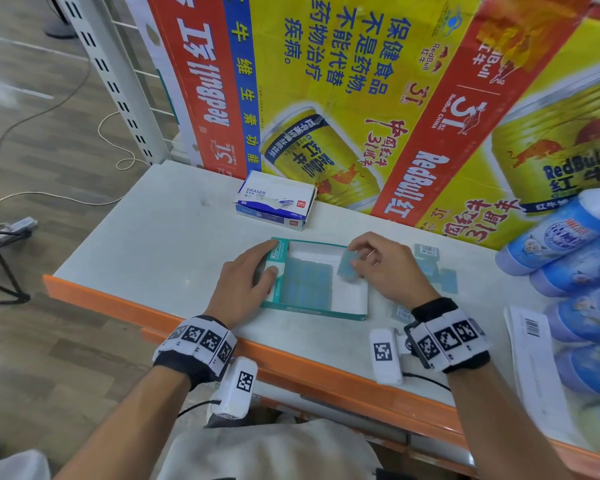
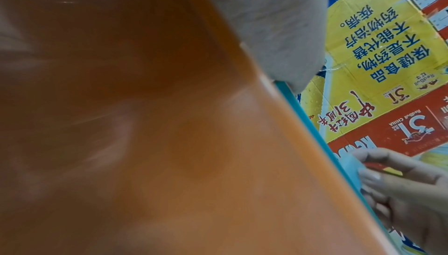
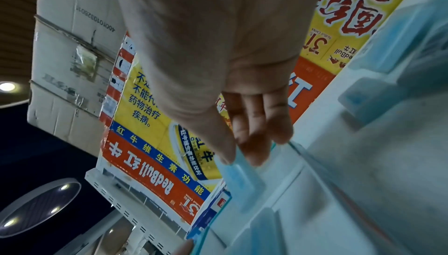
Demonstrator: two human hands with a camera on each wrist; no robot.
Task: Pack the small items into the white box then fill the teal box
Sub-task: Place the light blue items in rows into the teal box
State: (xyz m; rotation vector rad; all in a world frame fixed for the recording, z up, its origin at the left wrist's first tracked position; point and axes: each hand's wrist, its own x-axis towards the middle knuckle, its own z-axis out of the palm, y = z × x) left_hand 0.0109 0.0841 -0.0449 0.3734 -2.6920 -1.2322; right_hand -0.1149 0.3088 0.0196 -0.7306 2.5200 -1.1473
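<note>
The open teal box [image 1: 347, 315] lies in the middle of the shelf top, with several blue packets lying flat in its left part. My left hand [image 1: 272, 258] rests on the box's left flap, index finger at the far corner and thumb on the flap, fingers fairly straight. My right hand [image 1: 355, 259] pinches one blue packet [image 1: 347, 268] over the right part of the box; in the right wrist view that blue packet [image 3: 240, 178] hangs from thumb and fingers. The white eraser box [image 1: 276, 200] stands behind, lid down.
Loose blue packets [image 1: 447, 280] lie right of the teal box. Blue bottles [image 1: 568, 237] are piled at the far right beside a barcoded paper [image 1: 534, 358]. Red Bull cartons [image 1: 361, 98] wall off the back. The orange shelf edge [image 1: 291, 358] runs along the front.
</note>
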